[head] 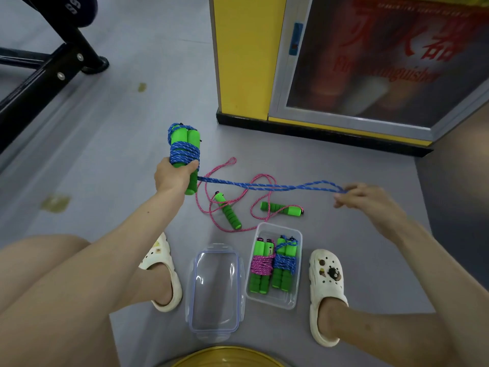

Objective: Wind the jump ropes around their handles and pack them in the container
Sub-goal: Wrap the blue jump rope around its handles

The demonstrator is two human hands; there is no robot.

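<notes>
On a grey gym floor (127,160), seen from just above a seated person's knees, a yellow cabinet (246,56) with a glazed fire-extinguisher door stands at the back right. A black metal frame (39,83) crosses the back left corner. The person's bare legs and white clogs (328,282) bracket the work area.

Between the feet lies a clear plastic lid (214,287), and just beside it on the right is the open container (280,299). It holds two finished bundles side by side, a pink bundle (262,264) and a blue bundle (285,263).

Beyond the container, a pink rope (215,172) sprawls in loose loops on the floor. Its two loose handles (228,213) lie apart and unwound.

The left hand (173,176) is raised and clamped round the lower part of two green handles (182,136) held upright together, with several turns of blue rope (264,185) wrapped around them. The doubled tail of that rope stretches nearly level to the right hand (362,200). That hand is blurred, but it appears to pinch the rope's looped end between its fingertips.

The risks seem to be these:
- If the right hand lets the tail go slack, the turns may loosen and slide along the smooth foam.
- The blue tail passes directly over the pink loops, so dropping it could tangle the two ropes.
- Two bundles appear to nearly fill the container's width, so a bulky third bundle may not lie flat and the lid may not close.
</notes>
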